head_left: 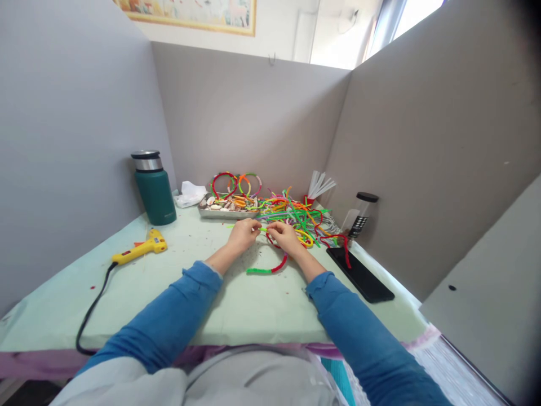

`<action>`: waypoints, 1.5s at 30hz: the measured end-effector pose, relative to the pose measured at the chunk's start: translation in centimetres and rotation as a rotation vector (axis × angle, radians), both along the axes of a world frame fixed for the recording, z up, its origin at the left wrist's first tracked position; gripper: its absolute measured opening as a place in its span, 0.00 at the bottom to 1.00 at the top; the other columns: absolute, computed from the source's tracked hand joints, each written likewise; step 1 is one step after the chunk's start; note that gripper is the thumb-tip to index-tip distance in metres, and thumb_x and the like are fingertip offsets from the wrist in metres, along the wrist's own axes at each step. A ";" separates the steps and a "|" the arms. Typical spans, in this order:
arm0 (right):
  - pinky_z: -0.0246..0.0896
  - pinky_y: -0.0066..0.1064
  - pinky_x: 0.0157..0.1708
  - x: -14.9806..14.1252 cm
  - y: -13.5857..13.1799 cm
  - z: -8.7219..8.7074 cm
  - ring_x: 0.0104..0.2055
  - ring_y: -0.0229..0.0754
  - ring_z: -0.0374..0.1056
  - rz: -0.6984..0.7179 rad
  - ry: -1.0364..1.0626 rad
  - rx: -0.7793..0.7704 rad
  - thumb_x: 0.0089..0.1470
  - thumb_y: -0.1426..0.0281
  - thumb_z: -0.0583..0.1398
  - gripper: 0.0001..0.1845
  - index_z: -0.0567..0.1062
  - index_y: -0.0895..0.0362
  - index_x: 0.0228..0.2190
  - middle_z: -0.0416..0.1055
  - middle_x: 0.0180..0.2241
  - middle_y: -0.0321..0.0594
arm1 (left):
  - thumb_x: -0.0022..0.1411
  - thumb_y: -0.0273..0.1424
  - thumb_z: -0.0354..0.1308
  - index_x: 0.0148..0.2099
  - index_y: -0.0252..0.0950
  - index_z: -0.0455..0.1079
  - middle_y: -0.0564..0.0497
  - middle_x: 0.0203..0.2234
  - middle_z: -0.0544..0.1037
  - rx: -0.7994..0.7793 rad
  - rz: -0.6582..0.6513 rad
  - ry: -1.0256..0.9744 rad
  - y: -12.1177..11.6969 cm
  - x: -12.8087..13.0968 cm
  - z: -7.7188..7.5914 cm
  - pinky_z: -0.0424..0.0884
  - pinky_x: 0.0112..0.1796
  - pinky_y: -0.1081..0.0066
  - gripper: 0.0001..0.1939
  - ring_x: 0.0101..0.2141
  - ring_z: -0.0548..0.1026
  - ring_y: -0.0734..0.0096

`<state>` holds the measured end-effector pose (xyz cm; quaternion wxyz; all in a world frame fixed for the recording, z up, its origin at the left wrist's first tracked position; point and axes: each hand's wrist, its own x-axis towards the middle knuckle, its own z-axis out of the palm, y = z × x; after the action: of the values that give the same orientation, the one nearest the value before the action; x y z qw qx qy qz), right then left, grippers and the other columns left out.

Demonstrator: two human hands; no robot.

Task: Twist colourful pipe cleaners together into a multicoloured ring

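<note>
My left hand (244, 234) and my right hand (286, 235) meet above the middle of the table, both pinching a yellow-green pipe cleaner (263, 229) between thumb and fingertips. A thin end of it sticks out past my left hand. Below the hands a curved red and green pipe cleaner (259, 272) lies on or just above the table; my right hand hides whether it joins the held one. Just beyond my right hand is a tangled heap of coloured pipe cleaners (296, 213). A metal tray (228, 214) of shells or similar small pieces stands behind my left hand.
Pipe-cleaner rings (224, 175) stand at the tray. At left are a yellow glue gun (141, 249) with a black cord and a green bottle (155, 194). White sticks (320, 186), a clear bottle (361, 217) and a black phone (361, 275) are at right. Grey partitions (253, 113) enclose the table.
</note>
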<state>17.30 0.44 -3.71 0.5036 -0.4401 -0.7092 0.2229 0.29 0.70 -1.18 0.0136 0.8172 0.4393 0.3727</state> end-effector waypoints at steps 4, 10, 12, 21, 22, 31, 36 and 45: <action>0.51 0.25 0.23 -0.1 -0.2 0.1 0.23 0.34 0.57 0.001 0.009 -0.004 0.46 0.64 0.54 0.13 0.73 0.59 0.30 0.66 0.21 0.34 | 0.54 0.29 0.53 0.36 0.35 0.75 0.48 0.31 0.75 0.027 0.018 0.045 -0.1 0.1 0.1 0.63 0.33 0.74 0.10 0.30 0.70 0.72; 0.51 0.25 0.23 -0.1 -0.3 0.2 0.22 0.34 0.56 0.002 0.011 0.010 0.46 0.64 0.54 0.13 0.73 0.59 0.30 0.66 0.22 0.35 | 0.54 0.30 0.52 0.33 0.35 0.75 0.47 0.29 0.76 -0.039 0.050 0.117 -0.2 0.1 0.5 0.62 0.33 0.73 0.11 0.31 0.71 0.69; 0.52 0.25 0.24 -0.1 -0.3 0.2 0.23 0.34 0.57 0.012 0.004 0.012 0.46 0.64 0.54 0.13 0.73 0.59 0.30 0.67 0.23 0.35 | 0.54 0.31 0.52 0.33 0.34 0.75 0.46 0.27 0.76 -0.080 0.043 0.126 -0.1 0.1 0.5 0.62 0.33 0.73 0.11 0.30 0.71 0.69; 0.53 0.25 0.24 0.0 -0.4 0.2 0.23 0.34 0.57 0.032 0.000 0.008 0.47 0.64 0.54 0.13 0.73 0.59 0.30 0.67 0.23 0.35 | 0.53 0.34 0.52 0.31 0.33 0.72 0.48 0.25 0.75 -0.210 -0.003 0.051 0.6 0.1 0.2 0.61 0.30 0.73 0.10 0.27 0.69 0.70; 0.53 0.25 0.24 -0.1 -0.5 0.3 0.22 0.34 0.57 0.037 0.003 0.005 0.47 0.64 0.54 0.13 0.73 0.59 0.30 0.67 0.23 0.35 | 0.53 0.34 0.52 0.30 0.33 0.71 0.49 0.24 0.75 -0.235 -0.007 0.024 0.6 0.1 0.2 0.61 0.29 0.73 0.10 0.27 0.69 0.71; 0.51 0.25 0.22 -0.2 -0.9 0.6 0.22 0.33 0.56 0.058 0.021 0.012 0.47 0.63 0.54 0.14 0.73 0.59 0.31 0.65 0.21 0.34 | 0.55 0.33 0.53 0.23 0.34 0.59 0.58 0.11 0.57 -0.995 -0.362 -0.583 -0.5 0.0 0.8 0.48 0.14 0.77 0.11 0.11 0.53 0.83; 0.52 0.25 0.24 -0.2 -0.8 0.7 0.23 0.34 0.57 0.082 0.044 -0.004 0.46 0.62 0.55 0.14 0.73 0.59 0.31 0.66 0.22 0.35 | 0.58 0.27 0.49 0.27 0.32 0.60 0.58 0.13 0.56 -1.400 -0.481 -0.826 -0.7 -0.3 1.7 0.43 0.12 0.81 0.07 0.11 0.48 0.87; 0.49 0.25 0.21 0.1 -0.5 0.4 0.21 0.32 0.54 0.083 0.078 -0.018 0.46 0.63 0.55 0.13 0.72 0.60 0.30 0.63 0.20 0.33 | 0.60 0.33 0.47 0.30 0.32 0.60 0.57 0.17 0.62 -1.254 -0.364 -0.758 -0.8 0.0 1.5 0.47 0.11 0.80 0.10 0.10 0.48 0.88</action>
<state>17.40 -0.02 -3.33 0.5172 -0.4056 -0.7048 0.2669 0.32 -0.13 0.33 0.6877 0.5318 0.3926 0.3002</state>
